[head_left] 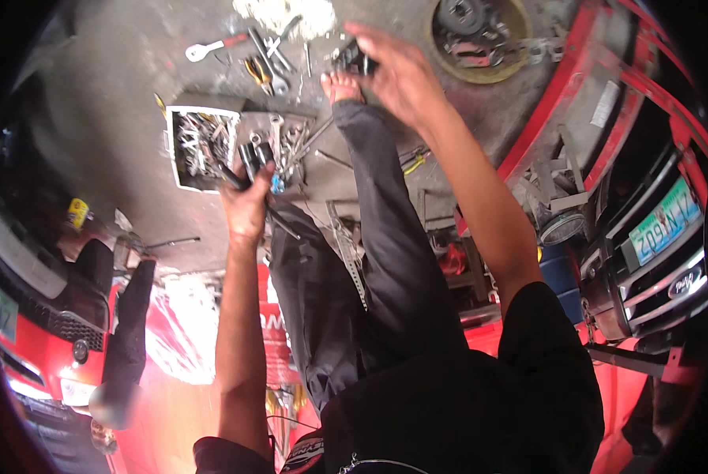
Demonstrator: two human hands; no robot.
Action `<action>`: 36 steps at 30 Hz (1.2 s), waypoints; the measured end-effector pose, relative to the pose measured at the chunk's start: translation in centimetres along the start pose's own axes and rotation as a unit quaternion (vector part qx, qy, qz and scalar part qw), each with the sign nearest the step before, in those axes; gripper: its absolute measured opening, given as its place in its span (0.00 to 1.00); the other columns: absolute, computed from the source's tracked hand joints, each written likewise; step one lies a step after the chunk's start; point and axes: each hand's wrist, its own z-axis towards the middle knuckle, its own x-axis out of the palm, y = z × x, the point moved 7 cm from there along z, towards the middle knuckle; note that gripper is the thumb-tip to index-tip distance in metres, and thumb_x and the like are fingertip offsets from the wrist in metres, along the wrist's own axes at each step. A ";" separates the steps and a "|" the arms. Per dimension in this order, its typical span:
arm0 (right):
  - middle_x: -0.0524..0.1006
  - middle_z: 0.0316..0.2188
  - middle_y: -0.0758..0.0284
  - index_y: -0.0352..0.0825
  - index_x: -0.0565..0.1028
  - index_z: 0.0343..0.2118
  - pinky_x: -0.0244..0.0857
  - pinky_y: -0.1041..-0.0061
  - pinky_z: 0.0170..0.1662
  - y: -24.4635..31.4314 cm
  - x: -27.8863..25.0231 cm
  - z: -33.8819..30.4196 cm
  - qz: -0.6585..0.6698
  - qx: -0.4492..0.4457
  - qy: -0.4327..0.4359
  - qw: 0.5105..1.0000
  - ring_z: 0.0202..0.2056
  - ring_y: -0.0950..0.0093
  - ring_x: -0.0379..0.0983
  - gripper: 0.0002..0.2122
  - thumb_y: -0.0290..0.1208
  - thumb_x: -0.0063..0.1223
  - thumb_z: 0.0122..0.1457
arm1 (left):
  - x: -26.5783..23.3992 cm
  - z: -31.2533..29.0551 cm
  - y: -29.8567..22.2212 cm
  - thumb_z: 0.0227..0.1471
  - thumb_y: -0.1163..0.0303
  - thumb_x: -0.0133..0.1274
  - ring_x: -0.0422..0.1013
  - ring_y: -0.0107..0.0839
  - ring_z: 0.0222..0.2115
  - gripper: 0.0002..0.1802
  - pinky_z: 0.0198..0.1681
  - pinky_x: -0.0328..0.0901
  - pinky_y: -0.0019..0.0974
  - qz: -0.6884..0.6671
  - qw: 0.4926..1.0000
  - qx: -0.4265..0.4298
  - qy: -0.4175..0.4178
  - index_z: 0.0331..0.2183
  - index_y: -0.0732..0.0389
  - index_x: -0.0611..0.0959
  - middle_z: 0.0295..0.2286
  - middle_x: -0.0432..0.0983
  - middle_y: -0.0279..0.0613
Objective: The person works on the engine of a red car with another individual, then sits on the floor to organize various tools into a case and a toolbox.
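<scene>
My left hand (246,207) is closed around a black tool (249,160) with short, thick cylindrical ends. A thin dark bar (283,223) slants down beside that hand; whether it belongs to the tool I cannot tell. Farther out, my right hand (405,77) has its fingers stretched out over a black part (355,58). The part is blurred and lies close to my bare foot (343,87); contact with the fingers is unclear. Just beyond my left hand stands a white-rimmed tray (170,150) of small metal tools, with loose wrenches (276,126) beside it.
Pliers (264,77) and a red-handled tool (212,49) lie on the floor. A round basin (433,39) holds dark parts at the far right. A red metal frame (547,103) runs along the right. A red vehicle (46,347) and another person's leg (133,324) are at left.
</scene>
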 end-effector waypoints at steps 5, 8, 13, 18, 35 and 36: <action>0.77 0.42 0.63 0.26 0.75 0.44 0.75 0.65 0.46 12.6 10.7 -15.2 0.002 0.002 0.120 0.993 0.43 0.73 0.75 0.13 0.31 0.52 0.63 | 0.1 -12.1 -9.4 0.49 0.67 0.63 0.63 0.20 0.14 0.11 0.18 0.57 0.26 -0.077 0.991 0.092 0.057 0.28 0.62 0.79 0.17 0.69 0.30; 0.80 0.37 0.61 0.27 0.75 0.37 0.76 0.68 0.43 18.3 15.7 -22.7 -0.033 -0.054 0.122 0.990 0.34 0.72 0.79 0.11 0.33 0.53 0.63 | 0.5 -18.2 -14.5 0.48 0.67 0.63 0.63 0.22 0.14 0.11 0.18 0.57 0.28 -0.130 0.976 0.135 0.108 0.27 0.64 0.79 0.16 0.70 0.33; 0.80 0.33 0.56 0.28 0.75 0.36 0.78 0.75 0.28 22.3 19.5 -33.8 0.027 -0.076 0.087 0.993 0.25 0.73 0.79 0.11 0.33 0.55 0.60 | 1.1 -27.5 -18.6 0.50 0.70 0.60 0.62 0.22 0.14 0.10 0.17 0.56 0.27 -0.112 0.972 0.171 0.119 0.28 0.58 0.74 0.18 0.68 0.32; 0.79 0.26 0.59 0.30 0.75 0.41 0.76 0.81 0.23 23.7 18.9 -44.5 0.061 -0.121 0.035 0.990 0.22 0.77 0.78 0.13 0.36 0.54 0.61 | 0.5 -34.0 -16.9 0.50 0.71 0.62 0.63 0.19 0.14 0.08 0.17 0.60 0.25 -0.097 0.958 0.194 0.186 0.31 0.62 0.78 0.18 0.70 0.30; 0.80 0.31 0.57 0.30 0.75 0.40 0.77 0.74 0.28 23.5 14.6 -71.6 0.059 -0.261 0.075 0.961 0.24 0.72 0.79 0.13 0.35 0.55 0.61 | -1.0 -47.4 -4.2 0.48 0.70 0.62 0.60 0.21 0.13 0.14 0.17 0.57 0.26 -0.079 0.956 0.198 0.204 0.32 0.59 0.72 0.17 0.64 0.29; 0.80 0.31 0.58 0.30 0.75 0.40 0.77 0.72 0.29 23.5 14.1 -72.8 0.049 -0.270 0.063 0.960 0.25 0.71 0.79 0.13 0.36 0.56 0.60 | -0.4 -48.1 -4.4 0.48 0.69 0.63 0.60 0.20 0.14 0.14 0.17 0.57 0.25 -0.049 0.958 0.197 0.203 0.32 0.59 0.72 0.17 0.64 0.29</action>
